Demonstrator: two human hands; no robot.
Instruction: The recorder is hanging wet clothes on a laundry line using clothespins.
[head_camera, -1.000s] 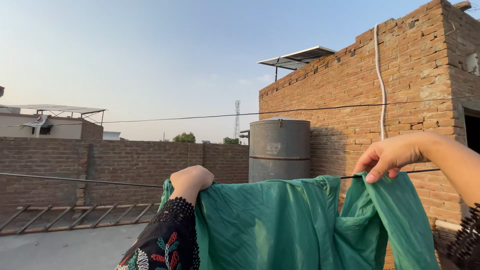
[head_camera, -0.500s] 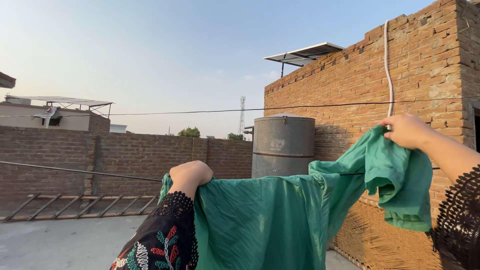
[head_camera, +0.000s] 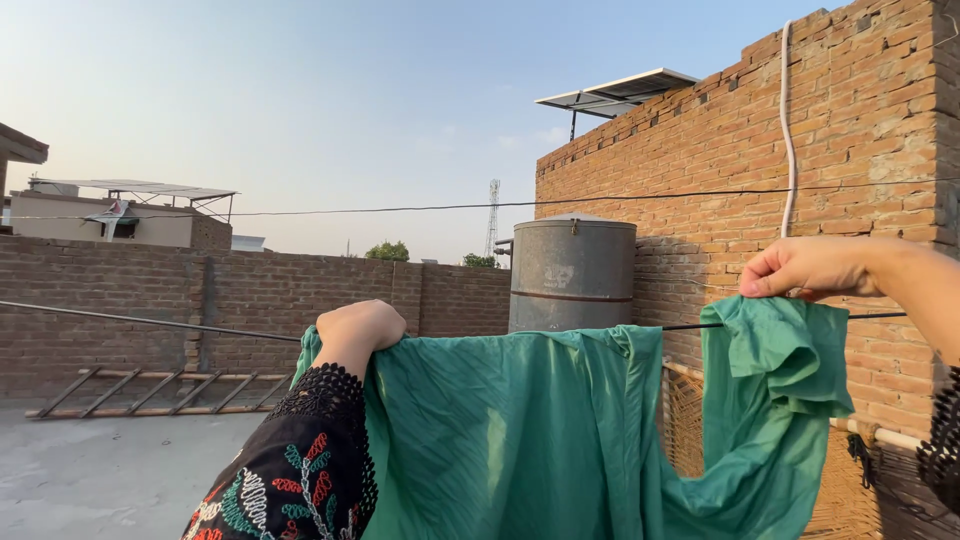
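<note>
The left hand grips the green cloth over the line. The right hand pinches its corner. If that pinch loosens, the cloth may slide off.

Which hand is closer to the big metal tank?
Left. The left hand is just left of the metal tank; the right hand is farther off to its right.

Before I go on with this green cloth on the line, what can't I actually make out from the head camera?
- Left hand fingers: curled over the green cloth, so the grip is hidden.
- Clothesline under the cloth: covered by it.
- Cloth's lower edge: cut off by the bottom of the frame.
- Right hand forearm: runs off the right edge.
- Woven cot by the brick wall: mostly hidden behind the cloth.
- Far mast: too small for detail.
</note>
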